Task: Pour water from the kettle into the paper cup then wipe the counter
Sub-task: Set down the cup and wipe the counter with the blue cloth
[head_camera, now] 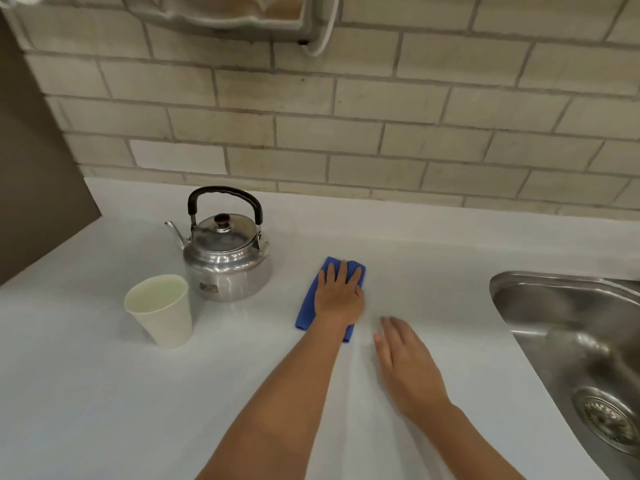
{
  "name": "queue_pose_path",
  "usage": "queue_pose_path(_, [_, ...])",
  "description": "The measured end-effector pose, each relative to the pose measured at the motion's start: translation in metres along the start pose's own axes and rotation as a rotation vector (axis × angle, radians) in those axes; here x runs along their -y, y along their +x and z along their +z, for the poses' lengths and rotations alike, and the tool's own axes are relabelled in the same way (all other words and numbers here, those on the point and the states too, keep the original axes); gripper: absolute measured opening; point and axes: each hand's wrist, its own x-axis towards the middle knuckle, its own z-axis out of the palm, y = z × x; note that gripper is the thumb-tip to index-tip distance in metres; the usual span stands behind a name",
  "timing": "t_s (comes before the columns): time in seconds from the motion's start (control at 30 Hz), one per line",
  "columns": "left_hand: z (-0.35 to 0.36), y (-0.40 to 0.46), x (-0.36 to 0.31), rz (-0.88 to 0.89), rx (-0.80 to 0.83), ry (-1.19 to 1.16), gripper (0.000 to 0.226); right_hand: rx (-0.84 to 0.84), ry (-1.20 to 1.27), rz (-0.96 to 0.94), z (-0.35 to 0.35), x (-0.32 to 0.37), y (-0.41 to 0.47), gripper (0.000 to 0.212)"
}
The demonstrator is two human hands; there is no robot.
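Observation:
A shiny metal kettle with a black handle stands upright on the white counter, its spout pointing left. Just in front and to its left stands a white paper cup with water in it. A folded blue cloth lies on the counter to the right of the kettle. My left hand presses flat on top of the cloth, fingers toward the wall, thumb at the cloth's right edge. My right hand rests flat on the bare counter just right of the cloth, holding nothing.
A steel sink with a drain strainer is set into the counter at the right. A beige tiled wall runs along the back. A brown panel closes off the left end.

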Motion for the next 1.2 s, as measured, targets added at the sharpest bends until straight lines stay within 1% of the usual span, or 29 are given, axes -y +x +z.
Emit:
queue_pose_path(0.07, [0.000,-0.003,-0.006,0.052,0.030,-0.014,0.051,-0.029,0.135,0.070,-0.009,-0.001,0.002,0.047])
queue_pose_path(0.13, [0.002,-0.021,-0.006,0.123,0.043,-0.040,0.051,-0.012,0.162,0.113,-0.015,-0.001,0.004,0.048])
queue_pose_path(0.2, [0.010,-0.049,-0.001,0.193,-0.020,-0.057,0.051,0.012,0.114,0.105,-0.017,0.003,0.008,0.048])
queue_pose_path(0.23, [0.013,-0.063,0.005,0.197,-0.074,-0.065,0.051,0.018,0.081,0.093,-0.015,0.007,0.010,0.047])
queue_pose_path(0.3, [0.011,-0.078,0.024,0.121,-0.135,-0.075,0.050,0.029,0.004,0.078,-0.011,0.016,0.010,0.047])
queue_pose_path(0.37, [0.002,-0.077,0.043,-0.017,-0.106,-0.104,0.051,0.049,-0.076,0.051,-0.003,0.027,0.006,0.048])
queue_pose_path(0.43, [-0.006,-0.067,0.048,-0.124,-0.068,-0.092,0.052,0.051,-0.077,0.008,0.004,0.036,0.001,0.048])
queue_pose_path(0.5, [-0.008,-0.063,0.040,-0.155,-0.060,-0.067,0.052,0.038,-0.058,-0.031,0.006,0.041,-0.005,0.049])
queue_pose_path(0.57, [-0.005,-0.077,0.027,-0.151,-0.074,-0.048,0.052,0.026,-0.010,-0.037,0.005,0.044,-0.013,0.050])
queue_pose_path(0.7, [0.009,-0.152,0.019,-0.159,-0.128,-0.119,0.052,0.032,0.089,0.022,-0.001,0.052,-0.034,0.052])
queue_pose_path(0.77, [0.012,-0.196,0.044,-0.223,-0.164,-0.126,0.052,0.066,0.052,0.015,0.002,0.066,-0.042,0.052])
queue_pose_path(0.87, [-0.001,-0.246,0.107,-0.406,-0.228,-0.100,0.052,0.118,-0.034,-0.081,0.015,0.099,-0.052,0.051])
queue_pose_path(0.93, [-0.012,-0.263,0.135,-0.484,-0.222,-0.082,0.052,0.151,-0.029,-0.145,0.023,0.121,-0.058,0.051])
queue_pose_path(1.0, [-0.014,-0.264,0.137,-0.512,-0.193,-0.056,0.052,0.158,0.012,-0.170,0.027,0.135,-0.063,0.051])
queue_pose_path(1.07, [-0.010,-0.257,0.115,-0.500,-0.174,-0.045,0.053,0.135,0.048,-0.175,0.027,0.140,-0.066,0.051])
queue_pose_path(1.1, [-0.006,-0.253,0.098,-0.467,-0.172,-0.048,0.054,0.123,0.066,-0.173,0.026,0.139,-0.068,0.051])
queue_pose_path(1.2, [0.004,-0.252,0.055,-0.304,-0.168,-0.115,0.053,0.108,0.095,-0.132,0.021,0.129,-0.071,0.051])
